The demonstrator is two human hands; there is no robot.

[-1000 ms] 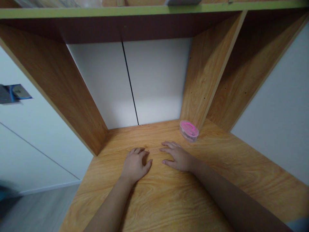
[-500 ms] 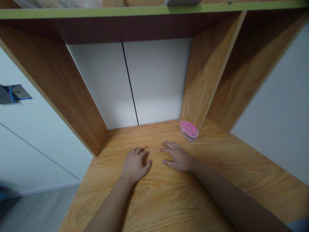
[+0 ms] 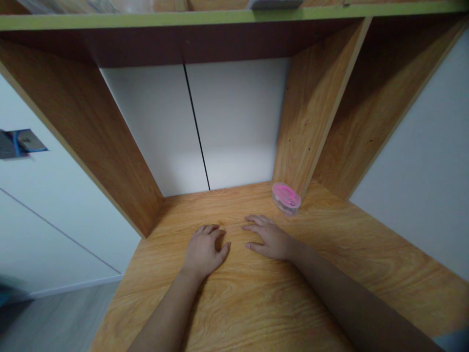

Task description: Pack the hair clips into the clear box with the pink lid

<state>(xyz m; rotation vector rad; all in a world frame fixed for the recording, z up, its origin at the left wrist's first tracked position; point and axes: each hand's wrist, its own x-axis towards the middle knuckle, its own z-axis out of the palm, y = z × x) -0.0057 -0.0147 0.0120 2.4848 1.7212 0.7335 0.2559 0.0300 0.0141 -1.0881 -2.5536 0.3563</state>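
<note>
My left hand [image 3: 205, 250] rests on the wooden desk top [image 3: 249, 303], its fingers loosely curved and the thumb held apart from them. To its right, my right hand [image 3: 268, 237] lies on the same surface with fingers spread toward the left. Neither hand holds anything, and a strip of bare wood separates them. Just beyond my right hand stands a small oval clear plastic container with a pink lid [image 3: 286, 198]; the hand does not touch it. What is inside the container is too indistinct to name.
A shelf with a green edge [image 3: 205, 19] spans above the desk. Wooden uprights stand at left [image 3: 91, 132] and right [image 3: 311, 112], with a white back panel [image 3: 234, 122] between them. A white wall [image 3: 414, 161] borders the right side. Grey floor [image 3: 69, 313] shows lower left.
</note>
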